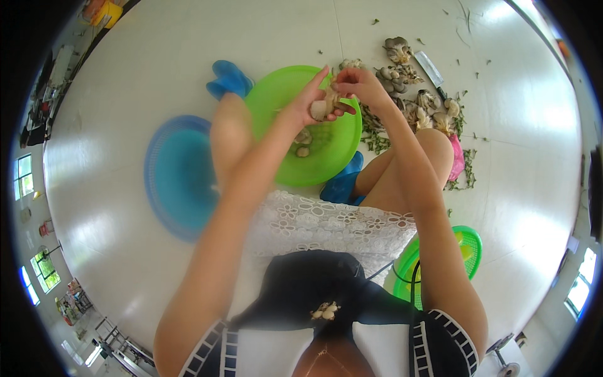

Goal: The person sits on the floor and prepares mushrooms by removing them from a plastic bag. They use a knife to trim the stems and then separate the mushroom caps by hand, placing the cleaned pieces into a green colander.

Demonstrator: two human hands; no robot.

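My left hand holds a small cluster of oyster mushrooms, palm up, over a green plastic basin. At the upper part of that cluster are the bent fingers of my right hand; whether they pinch a piece of it is hard to tell. Inside the basin lie a few loose mushroom pieces, partly hidden by my left forearm. Beyond my right hand, several oyster mushroom clusters are spread on the floor.
A cleaver lies beside the clusters. Green vegetable trimmings and a pink plastic bag are near my right knee. A blue basin stands at left, a green basket at right. Blue shoe covers are on my feet.
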